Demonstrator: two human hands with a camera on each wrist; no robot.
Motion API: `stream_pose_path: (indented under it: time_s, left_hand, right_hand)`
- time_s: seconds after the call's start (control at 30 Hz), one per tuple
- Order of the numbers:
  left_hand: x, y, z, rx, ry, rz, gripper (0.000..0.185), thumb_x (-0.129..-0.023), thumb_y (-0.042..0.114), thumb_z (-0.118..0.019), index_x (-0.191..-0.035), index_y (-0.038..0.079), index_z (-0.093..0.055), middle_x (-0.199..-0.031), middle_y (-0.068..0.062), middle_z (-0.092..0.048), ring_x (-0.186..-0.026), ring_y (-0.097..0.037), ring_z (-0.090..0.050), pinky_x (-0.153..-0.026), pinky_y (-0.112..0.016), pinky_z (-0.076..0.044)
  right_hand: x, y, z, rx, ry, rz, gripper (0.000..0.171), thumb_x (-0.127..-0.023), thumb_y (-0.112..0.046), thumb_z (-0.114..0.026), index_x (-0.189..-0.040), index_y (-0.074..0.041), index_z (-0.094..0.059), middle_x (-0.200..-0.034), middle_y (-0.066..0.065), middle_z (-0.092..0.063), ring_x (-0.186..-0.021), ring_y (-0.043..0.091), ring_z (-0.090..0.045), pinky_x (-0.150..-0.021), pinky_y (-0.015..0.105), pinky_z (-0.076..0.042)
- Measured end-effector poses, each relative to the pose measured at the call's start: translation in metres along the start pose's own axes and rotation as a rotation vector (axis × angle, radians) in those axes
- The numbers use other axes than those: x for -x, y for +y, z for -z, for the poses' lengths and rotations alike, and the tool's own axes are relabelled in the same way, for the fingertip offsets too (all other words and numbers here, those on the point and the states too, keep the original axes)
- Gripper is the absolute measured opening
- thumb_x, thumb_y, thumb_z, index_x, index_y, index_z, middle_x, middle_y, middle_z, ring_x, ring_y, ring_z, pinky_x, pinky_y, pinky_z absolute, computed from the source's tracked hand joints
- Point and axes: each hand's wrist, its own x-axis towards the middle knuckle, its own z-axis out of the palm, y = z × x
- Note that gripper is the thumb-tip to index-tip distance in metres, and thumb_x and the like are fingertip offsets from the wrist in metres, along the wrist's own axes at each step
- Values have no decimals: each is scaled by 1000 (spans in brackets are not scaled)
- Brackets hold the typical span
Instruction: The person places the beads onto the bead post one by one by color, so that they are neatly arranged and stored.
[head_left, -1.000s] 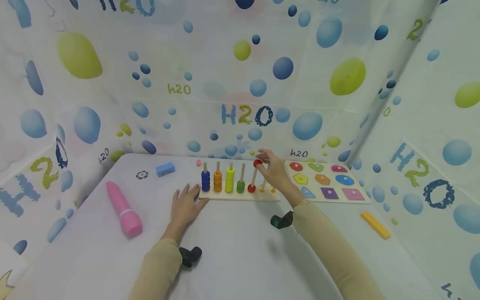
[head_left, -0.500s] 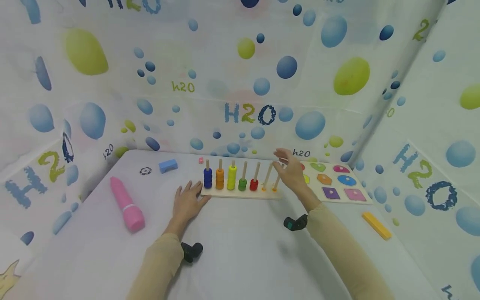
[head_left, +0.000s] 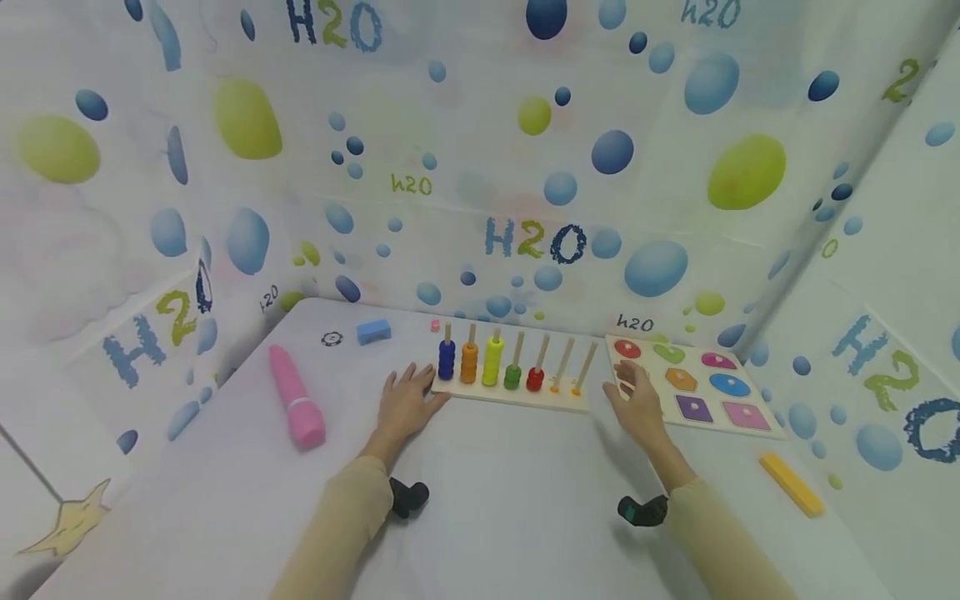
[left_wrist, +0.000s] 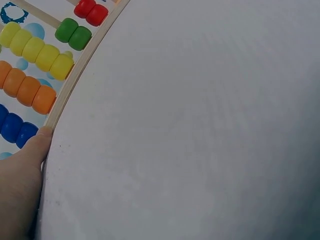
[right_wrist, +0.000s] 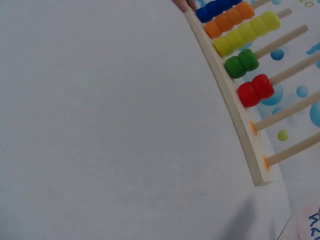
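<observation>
A wooden bead stand (head_left: 517, 401) stands on the table with a row of upright pegs. Its blue beads (head_left: 447, 361), orange beads (head_left: 468, 364) and yellow beads (head_left: 492, 362) form taller stacks. Two green beads (right_wrist: 241, 63) and two red beads (right_wrist: 256, 90) sit low on their pegs; the two rightmost pegs are bare. My left hand (head_left: 403, 407) lies at the stand's left end, its thumb (left_wrist: 41, 142) touching the base. Right of the stand, my right hand (head_left: 637, 407) hovers by the shape puzzle, fingers loosely bent and holding nothing.
A shape puzzle board (head_left: 708, 419) lies at the right, partly behind my right hand. A yellow block (head_left: 791, 485) is farther right. On the left are a pink microphone-shaped toy (head_left: 297, 398), a blue block (head_left: 373, 332) and a small pink piece (head_left: 435, 326).
A second red bead, earlier in my right hand at the peg's top, now sits on the red peg. That hand has let go and moved right and nearer. My left hand stays put.
</observation>
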Motion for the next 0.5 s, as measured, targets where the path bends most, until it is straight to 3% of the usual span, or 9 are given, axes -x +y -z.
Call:
stream_pose_path:
  time_s: [0.2,0.3,0.5]
  left_hand:
    - [-5,-5,-3,-14,6,-14,66,-90,53,-54,-137,7,-49,-144,-7,-43,-138,-34,-26,-113,-56,-8]
    - [2,-10,-7,-10,-7,-10,66,-91,52,-54,-138,6,-48,-145,-8,-43,-138,-34,-26,-113,-56,-7]
    - [19,-22,-6,-42,-74,-73,67,-93,49,-52,-139,0,-44,-147,-16,-36,-139,-39,-21,-111,-60,-9]
  right_hand:
    - [20,23,-2,33,-85,-32,51,-92,-10,-59,-134,10,-36,-132,29,-45,-123,43,-43,-102,47,-39]
    - [31,31,-7,48,-130,-23,51,-92,-10,-60,-132,12,-39,-131,30,-46,-121,44,-45,-101,50,-40]
    - [37,27,-9,257,-304,58,59,-91,-18,-62,-137,9,-36,-136,30,-41,-123,46,-41,-100,57,-38]
